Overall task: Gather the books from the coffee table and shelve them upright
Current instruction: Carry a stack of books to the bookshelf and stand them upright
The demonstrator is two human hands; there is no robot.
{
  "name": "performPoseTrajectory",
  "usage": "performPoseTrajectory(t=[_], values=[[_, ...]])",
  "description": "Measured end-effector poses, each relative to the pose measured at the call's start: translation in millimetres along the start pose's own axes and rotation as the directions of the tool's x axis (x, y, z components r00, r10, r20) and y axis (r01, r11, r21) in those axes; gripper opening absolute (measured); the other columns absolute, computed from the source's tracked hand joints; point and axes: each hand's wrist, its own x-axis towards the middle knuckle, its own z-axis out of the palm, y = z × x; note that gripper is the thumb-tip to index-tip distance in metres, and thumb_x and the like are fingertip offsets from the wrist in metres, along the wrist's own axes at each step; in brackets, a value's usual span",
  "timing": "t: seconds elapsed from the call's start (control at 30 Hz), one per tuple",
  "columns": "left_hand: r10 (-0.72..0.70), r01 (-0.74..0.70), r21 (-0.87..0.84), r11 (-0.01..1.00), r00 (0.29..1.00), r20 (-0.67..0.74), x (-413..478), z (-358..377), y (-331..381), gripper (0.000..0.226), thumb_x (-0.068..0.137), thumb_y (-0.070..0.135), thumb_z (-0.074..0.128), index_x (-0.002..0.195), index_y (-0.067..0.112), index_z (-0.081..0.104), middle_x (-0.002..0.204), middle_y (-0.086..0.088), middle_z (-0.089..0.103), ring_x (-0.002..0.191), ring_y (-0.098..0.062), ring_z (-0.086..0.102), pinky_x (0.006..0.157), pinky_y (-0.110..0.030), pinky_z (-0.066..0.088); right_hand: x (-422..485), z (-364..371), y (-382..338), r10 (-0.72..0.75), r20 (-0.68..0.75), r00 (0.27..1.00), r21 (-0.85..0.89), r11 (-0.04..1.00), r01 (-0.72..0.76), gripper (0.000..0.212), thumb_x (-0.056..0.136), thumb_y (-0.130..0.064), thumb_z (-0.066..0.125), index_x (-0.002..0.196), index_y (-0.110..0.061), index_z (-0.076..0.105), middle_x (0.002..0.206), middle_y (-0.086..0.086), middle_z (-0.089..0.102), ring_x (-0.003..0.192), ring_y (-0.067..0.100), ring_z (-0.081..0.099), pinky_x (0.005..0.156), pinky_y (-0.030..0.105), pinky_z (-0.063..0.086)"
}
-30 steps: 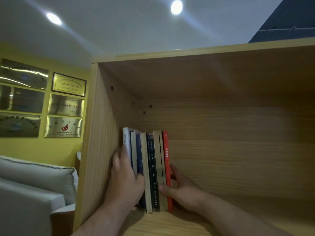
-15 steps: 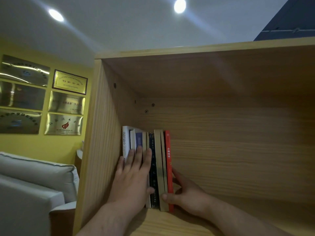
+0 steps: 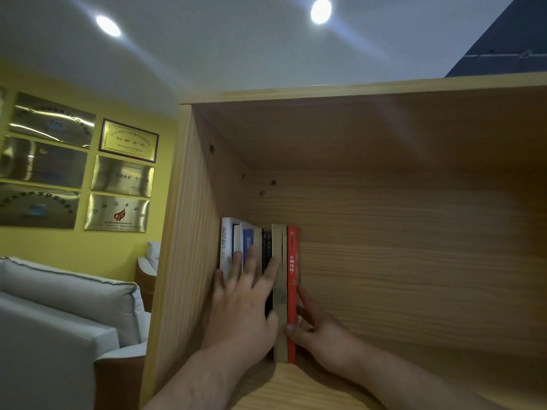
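Observation:
Several books stand upright in a row (image 3: pixel 263 247) at the left end of a wooden shelf compartment (image 3: pixel 414 261), against its left wall. A red book (image 3: pixel 292 279) is the rightmost, with a tan one (image 3: pixel 279 291) beside it. My left hand (image 3: pixel 245 303) lies flat with straight, spread fingers pressing on the spines of the left books. My right hand (image 3: pixel 319 332) rests against the red book's right side, fingers extended along its cover and thumb at the spine's lower front.
The shelf board (image 3: pixel 310 389) runs to the right of the books as bare wood. Left of the bookcase's side panel (image 3: pixel 177 261) are a grey sofa (image 3: pixel 59 306) and a yellow wall with metal plaques (image 3: pixel 118 179).
My left hand went from curling round the left books to lying flat on the spines, fingers reaching higher. The books have been pushed back and squared up. My right hand stayed at the red book.

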Motion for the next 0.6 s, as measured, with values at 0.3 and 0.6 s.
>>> performPoseTrajectory(t=[0.3,0.6], values=[[0.041,-0.055,0.207,0.977,0.996,0.074,3.2,-6.1,-10.3,0.104,0.090,0.061,0.056,0.140,0.048,-0.034,0.153,-0.002,-0.039,0.149,-0.028,-0.028,0.123,-0.050,-0.003,-4.3,-1.4,-3.0,-0.035,-0.040,0.999,-0.138,0.990,0.029,0.121,0.083,-0.024,0.080,0.149,-0.059,-0.015,0.118,-0.038,0.052,0.096,-0.012,0.064,0.087,0.006,0.051],[0.051,-0.055,0.272,0.961,0.998,0.024,7.3,3.2,-11.2,0.111,0.086,0.066,0.056,0.139,0.044,-0.038,0.164,-0.009,-0.028,0.150,-0.029,-0.026,0.122,-0.048,0.004,4.6,9.3,0.9,-0.055,-0.081,0.995,-0.238,0.971,0.034,0.121,0.077,-0.034,0.071,0.150,-0.055,-0.023,0.149,-0.012,0.050,0.116,-0.002,0.060,0.096,0.012,0.048]])
